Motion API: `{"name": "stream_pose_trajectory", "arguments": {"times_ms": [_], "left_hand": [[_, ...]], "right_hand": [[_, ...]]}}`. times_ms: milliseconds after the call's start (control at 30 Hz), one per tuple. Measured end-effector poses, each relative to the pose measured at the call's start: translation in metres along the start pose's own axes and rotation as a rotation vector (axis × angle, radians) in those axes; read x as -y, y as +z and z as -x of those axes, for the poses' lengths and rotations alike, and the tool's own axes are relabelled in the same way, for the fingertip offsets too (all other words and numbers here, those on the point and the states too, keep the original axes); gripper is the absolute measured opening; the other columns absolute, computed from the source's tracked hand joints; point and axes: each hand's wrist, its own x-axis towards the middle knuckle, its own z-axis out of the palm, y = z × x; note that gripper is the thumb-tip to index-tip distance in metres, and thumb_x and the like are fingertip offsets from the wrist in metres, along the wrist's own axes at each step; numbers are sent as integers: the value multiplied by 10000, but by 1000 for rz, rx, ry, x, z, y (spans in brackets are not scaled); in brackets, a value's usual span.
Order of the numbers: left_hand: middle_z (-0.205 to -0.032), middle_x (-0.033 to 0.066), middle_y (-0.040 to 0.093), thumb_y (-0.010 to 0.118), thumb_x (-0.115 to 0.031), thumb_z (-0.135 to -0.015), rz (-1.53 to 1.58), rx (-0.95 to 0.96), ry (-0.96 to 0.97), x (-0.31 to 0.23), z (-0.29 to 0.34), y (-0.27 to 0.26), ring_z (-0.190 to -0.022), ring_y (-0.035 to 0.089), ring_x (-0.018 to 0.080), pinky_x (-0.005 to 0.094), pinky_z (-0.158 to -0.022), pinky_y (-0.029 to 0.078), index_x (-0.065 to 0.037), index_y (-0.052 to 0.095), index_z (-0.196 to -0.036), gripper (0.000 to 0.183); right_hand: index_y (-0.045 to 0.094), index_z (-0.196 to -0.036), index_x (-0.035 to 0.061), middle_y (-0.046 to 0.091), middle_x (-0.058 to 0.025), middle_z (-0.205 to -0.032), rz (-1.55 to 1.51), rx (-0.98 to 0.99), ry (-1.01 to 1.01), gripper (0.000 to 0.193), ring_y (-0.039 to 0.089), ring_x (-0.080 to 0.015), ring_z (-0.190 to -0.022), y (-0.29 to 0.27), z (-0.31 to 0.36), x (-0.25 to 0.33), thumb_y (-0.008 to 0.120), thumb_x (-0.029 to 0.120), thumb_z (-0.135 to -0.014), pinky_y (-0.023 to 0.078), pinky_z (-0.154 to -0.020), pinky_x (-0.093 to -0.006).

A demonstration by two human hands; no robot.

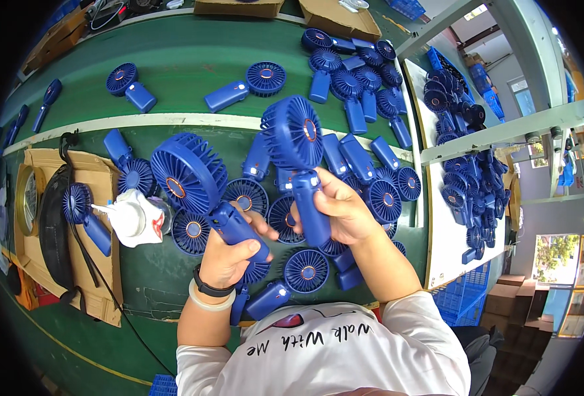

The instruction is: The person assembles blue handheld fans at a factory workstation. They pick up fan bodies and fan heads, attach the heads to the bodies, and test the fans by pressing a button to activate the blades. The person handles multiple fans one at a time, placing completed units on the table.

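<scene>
My left hand (229,254) is closed round the handle of a blue handheld fan (187,173), its round head tilted up and to the left. In my right hand (344,210) is a second blue handheld fan (293,135), held upright by its handle with the thumb on the handle's front. Both fans are lifted above the green bench. Beneath and around my hands lie several more blue fans, among them one (306,270) just in front of me and one (383,200) right of my right hand.
A white bottle (137,219) stands left of my left hand, beside a cardboard tray (110,277) holding a black strap, a tape roll and a fan. Beyond a pale rail (193,120), a green belt (173,86) carries more fans. At right, fans pile on a white table (437,257).
</scene>
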Motion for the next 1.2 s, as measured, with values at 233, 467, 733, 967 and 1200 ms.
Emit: {"name": "stream_pose_trajectory", "arguments": {"times_ms": [233, 467, 733, 967, 1200], "left_hand": [[-1289, 134, 444, 651, 39, -698, 48, -114, 21, -4, -4, 3, -1225, 422, 296, 472, -967, 414, -40, 403, -1275, 633], [-1429, 210, 262, 644, -34, -700, -129, -41, 14, -2, -6, 6, -1319, 286, 360, 504, -1025, 331, -45, 227, -1405, 818], [-1404, 189, 311, 727, -36, -642, -87, -65, -5, 0, -8, 12, -1290, 341, 335, 469, -999, 371, -43, 269, -1395, 881], [-1399, 186, 308, 729, -63, -637, -127, -62, 8, 2, -7, 15, -1290, 341, 332, 468, -987, 388, -40, 210, -1414, 935], [-1401, 206, 274, 722, -81, -647, -96, -23, -16, 0, -7, 16, -1293, 330, 328, 482, -973, 410, -36, 120, -1430, 989]], "right_hand": [[377, -1255, 34, 571, -86, -1033, 399, -267, -183, 422, 596, -160, -874, 5, -10, -5, 558, 92, -878, 524, -741, -309], [390, -1252, 16, 568, -78, -1089, 398, -254, -323, 460, 557, -145, -1002, 8, -16, -11, 591, 41, -838, 440, -896, -303], [392, -1246, 13, 566, -79, -1113, 417, -210, -300, 461, 540, -137, -1040, 8, -15, -16, 579, 0, -825, 430, -911, -298], [362, -1268, 0, 535, -100, -1150, 410, -220, -316, 470, 531, -146, -1052, 16, -16, -23, 563, 7, -843, 437, -906, -301], [301, -1297, -20, 499, -108, -1172, 465, -217, -299, 497, 507, -145, -1041, 23, -19, -37, 551, 56, -875, 434, -889, -299]]}}
